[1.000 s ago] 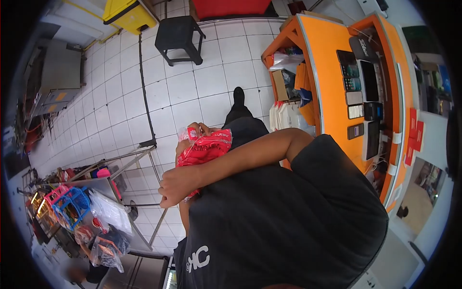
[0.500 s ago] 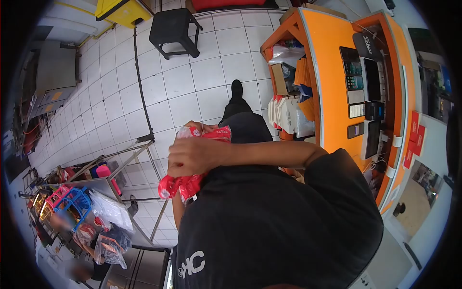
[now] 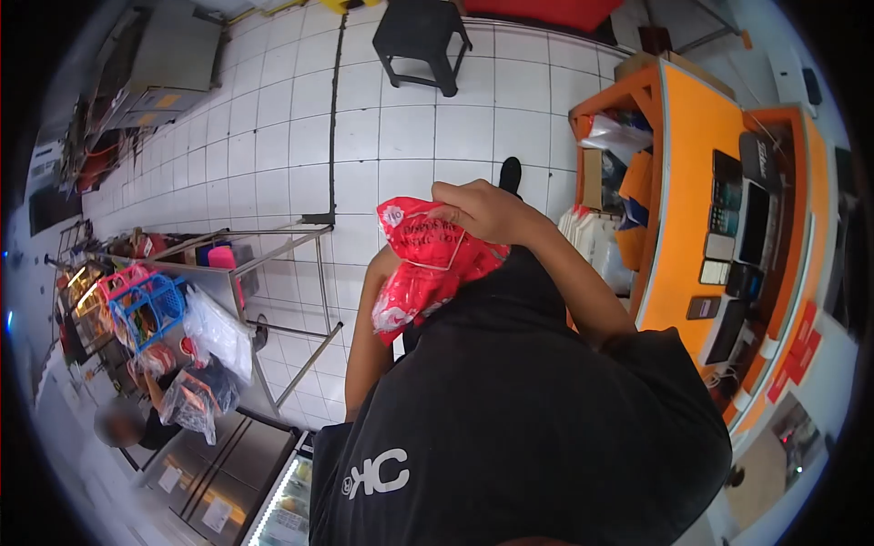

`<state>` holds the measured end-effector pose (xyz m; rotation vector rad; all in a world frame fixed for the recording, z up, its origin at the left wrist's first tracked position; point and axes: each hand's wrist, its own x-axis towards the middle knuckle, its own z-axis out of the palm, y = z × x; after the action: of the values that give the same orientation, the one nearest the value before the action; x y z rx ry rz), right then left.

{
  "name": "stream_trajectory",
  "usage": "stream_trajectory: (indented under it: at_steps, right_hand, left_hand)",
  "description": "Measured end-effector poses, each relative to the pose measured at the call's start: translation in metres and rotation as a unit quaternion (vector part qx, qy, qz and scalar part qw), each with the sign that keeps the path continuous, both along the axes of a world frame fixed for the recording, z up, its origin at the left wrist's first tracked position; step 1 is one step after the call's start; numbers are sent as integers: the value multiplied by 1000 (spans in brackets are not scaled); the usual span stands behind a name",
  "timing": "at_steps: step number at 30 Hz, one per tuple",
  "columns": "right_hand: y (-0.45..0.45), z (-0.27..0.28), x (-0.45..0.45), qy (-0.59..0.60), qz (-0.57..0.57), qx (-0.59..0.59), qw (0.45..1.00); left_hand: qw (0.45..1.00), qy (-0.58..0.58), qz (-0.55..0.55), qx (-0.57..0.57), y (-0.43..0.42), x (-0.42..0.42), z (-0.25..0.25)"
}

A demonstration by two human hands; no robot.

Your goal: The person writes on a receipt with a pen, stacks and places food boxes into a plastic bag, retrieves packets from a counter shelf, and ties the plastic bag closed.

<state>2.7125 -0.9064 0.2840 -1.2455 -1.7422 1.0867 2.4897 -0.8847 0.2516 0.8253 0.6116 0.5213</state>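
Observation:
A red printed plastic bag (image 3: 423,250) with white patches and dark lettering is bunched up in front of my torso. A thin pale band, like a rubber band (image 3: 448,266), runs across it. My right hand (image 3: 487,214) is closed at the bag's upper right edge, its fingertips pinching the plastic near the band. My left hand (image 3: 386,266) holds the bag from behind on the left side; most of its fingers are hidden by the plastic.
An orange counter (image 3: 692,164) on the right carries phones in a row. A black stool (image 3: 419,41) stands ahead on the tiled floor (image 3: 273,118). At left are a metal-framed table (image 3: 305,241), a blue basket (image 3: 150,309) and another person (image 3: 155,428) with clear plastic bags.
My right hand has moved from across the front of the bag to its upper right, uncovering the red printed side and the band. The view has turned, so the room sits differently.

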Motion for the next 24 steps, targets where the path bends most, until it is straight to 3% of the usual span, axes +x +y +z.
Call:
stream_trajectory:
  at_steps: [2, 4, 8, 12, 14, 15, 17, 21, 24]
  right_hand:
    - [1, 5, 0, -16, -15, -42, 999]
    - [19, 22, -12, -20, 39, 31, 999]
    - [33, 46, -18, 9, 92, 36, 995]
    - [28, 45, 9, -92, 118, -39, 988]
    - [12, 36, 10, 77, 2, 15, 997]
    - [7, 34, 13, 76, 6, 19, 997]
    - [-3, 29, 15, -17, -1, 221, 975]
    - [-3, 8, 7, -43, 16, 195, 980]
    - [-6, -19, 8, -101, 41, 198, 974]
  left_hand:
    - [1000, -8, 1, 7, 2, 6, 1]
    - [1000, -13, 0, 13, 0, 8, 2]
    - [1000, -17, 2, 26, 2, 6, 6]
    - [999, -25, 10, 34, 9, 10, 4]
    - [999, -28, 13, 36, 10, 11, 4]
    - [999, -31, 15, 36, 11, 10, 5]
    - [999, -34, 18, 36, 13, 8, 7]
    - [998, -20, 16, 62, 22, 22, -1]
    - [987, 20, -9, 159, 27, 25, -11]
